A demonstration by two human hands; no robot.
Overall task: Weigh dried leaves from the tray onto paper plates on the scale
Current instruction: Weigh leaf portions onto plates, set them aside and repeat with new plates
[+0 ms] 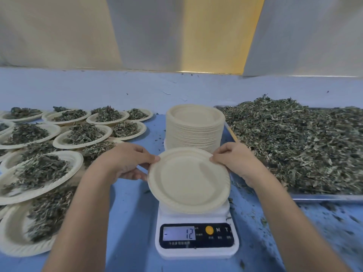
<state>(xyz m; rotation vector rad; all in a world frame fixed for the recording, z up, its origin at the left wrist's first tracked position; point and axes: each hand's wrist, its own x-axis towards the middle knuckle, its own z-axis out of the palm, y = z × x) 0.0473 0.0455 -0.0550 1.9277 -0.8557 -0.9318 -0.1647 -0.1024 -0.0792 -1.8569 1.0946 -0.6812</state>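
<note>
I pinched the tilted plate [188, 181] with left hand [127, 162] and right hand [235, 163] over the scale [196, 235]; set crooked, it could slide off.

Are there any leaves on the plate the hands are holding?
No, the plate pinched by the left hand and right hand over the scale is bare inside.

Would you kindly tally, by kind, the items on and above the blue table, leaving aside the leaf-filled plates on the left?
Scale: 1
Tray of dried leaves: 1
Stack of empty paper plates: 1
Single empty plate, pinched at its rim by the left hand and right hand: 1
Total: 4
</note>
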